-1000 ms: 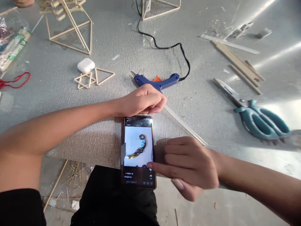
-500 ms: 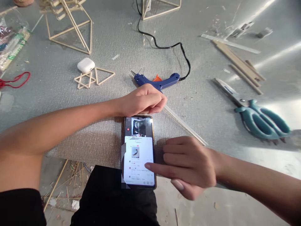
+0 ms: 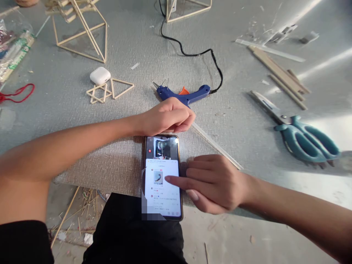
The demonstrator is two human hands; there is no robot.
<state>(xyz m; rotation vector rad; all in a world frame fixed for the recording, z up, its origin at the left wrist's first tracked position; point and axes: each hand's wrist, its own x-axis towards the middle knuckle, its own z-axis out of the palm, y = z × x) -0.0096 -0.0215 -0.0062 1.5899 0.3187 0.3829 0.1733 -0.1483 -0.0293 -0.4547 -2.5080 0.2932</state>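
A lit smartphone lies at the table's front edge above my dark-clothed leg, its screen showing a list with a small picture. My right hand reaches in from the right with its index finger stretched over the screen beside that picture and the other fingers curled. Just beyond the phone's top edge rests my left hand, fingers folded into a fist; I see nothing held in it. A blue glue gun with an orange trigger lies behind this fist, which covers part of it. A clear glue stick slants out past the knuckles.
Teal-handled scissors lie at the right, below flat wooden strips. At the left are a white earbud case, small stick shapes and a larger stick frame. A black cord runs to the back.
My right hand has moved slightly left and up, bringing its index fingertip from the lower text to beside the picture on the screen. My left hand has stayed put.
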